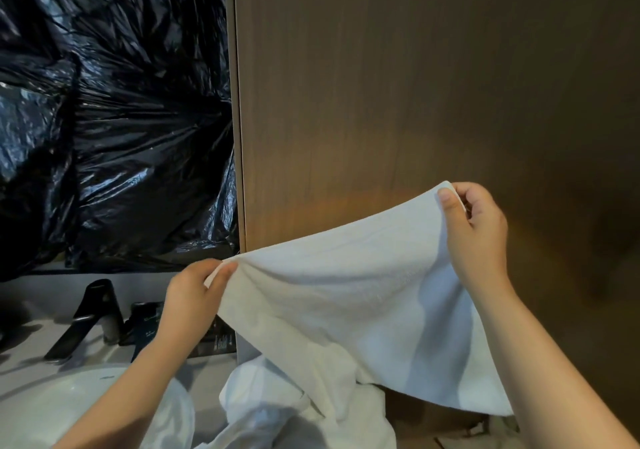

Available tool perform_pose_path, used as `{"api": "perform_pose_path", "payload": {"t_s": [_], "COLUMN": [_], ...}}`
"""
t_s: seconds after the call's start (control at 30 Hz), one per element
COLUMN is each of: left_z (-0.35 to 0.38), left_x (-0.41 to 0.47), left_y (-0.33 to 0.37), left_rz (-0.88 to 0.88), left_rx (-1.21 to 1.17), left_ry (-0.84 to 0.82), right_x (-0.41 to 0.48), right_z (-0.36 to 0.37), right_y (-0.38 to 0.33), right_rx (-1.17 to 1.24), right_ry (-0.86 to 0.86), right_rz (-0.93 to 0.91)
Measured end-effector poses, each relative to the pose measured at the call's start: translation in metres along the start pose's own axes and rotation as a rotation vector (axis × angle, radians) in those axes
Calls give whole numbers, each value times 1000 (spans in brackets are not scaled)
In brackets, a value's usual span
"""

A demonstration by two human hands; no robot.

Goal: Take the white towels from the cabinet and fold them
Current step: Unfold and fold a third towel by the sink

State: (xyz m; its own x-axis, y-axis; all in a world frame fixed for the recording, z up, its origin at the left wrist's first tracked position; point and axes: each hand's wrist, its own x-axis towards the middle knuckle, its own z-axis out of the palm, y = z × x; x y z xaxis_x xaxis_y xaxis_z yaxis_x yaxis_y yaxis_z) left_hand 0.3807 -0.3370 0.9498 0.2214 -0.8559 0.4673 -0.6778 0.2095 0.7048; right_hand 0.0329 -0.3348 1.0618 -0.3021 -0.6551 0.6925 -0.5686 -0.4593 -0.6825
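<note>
A white towel [353, 296] hangs spread in the air in front of the brown wooden cabinet [415, 102]. My left hand [194, 296] pinches its left top corner low down. My right hand [474, 233] pinches the right top corner, held higher, so the top edge slopes up to the right. The towel's lower part drapes down onto more crumpled white towels [277, 410] lying at the bottom of the view.
Black plastic sheeting [114, 119] covers the wall at left. Below it a black faucet [93, 313] stands on a pale counter beside a white basin [52, 403]. Dark small items [149, 320] sit behind my left wrist.
</note>
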Motion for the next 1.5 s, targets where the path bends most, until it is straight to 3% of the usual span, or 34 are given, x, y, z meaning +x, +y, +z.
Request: {"api": "perform_pose_path", "payload": {"t_s": [0.37, 0.6, 0.8, 1.0, 1.17, 1.27, 1.4, 1.5], "left_z": [-52, -47, -66, -51, -55, -53, -36, -21], "left_x": [94, 87, 108, 107, 107, 103, 88, 67], "left_y": [57, 61, 92, 70, 68, 67, 66, 66], "left_rz": [18, 102, 149, 25, -93, -142, -206, -149], "left_rx": [-18, -66, -236, -194, -401, -390, -333, -289], "left_ry": [247, 198, 344, 258, 195, 166, 107, 8], "right_x": [37, 33, 52, 49, 49, 46, 35, 19], "right_z": [-8, -1, 2, 11, 17, 25, 36, 44], "right_y": [-6, -1, -9, 4, 11, 18, 32, 44], "right_rx": [75, 67, 50, 72, 64, 56, -9, -101], "right_ry": [145, 152, 160, 169, 210, 193, 75, -50], "right_rz": [43, 112, 120, 213, 287, 342, 365, 381]}}
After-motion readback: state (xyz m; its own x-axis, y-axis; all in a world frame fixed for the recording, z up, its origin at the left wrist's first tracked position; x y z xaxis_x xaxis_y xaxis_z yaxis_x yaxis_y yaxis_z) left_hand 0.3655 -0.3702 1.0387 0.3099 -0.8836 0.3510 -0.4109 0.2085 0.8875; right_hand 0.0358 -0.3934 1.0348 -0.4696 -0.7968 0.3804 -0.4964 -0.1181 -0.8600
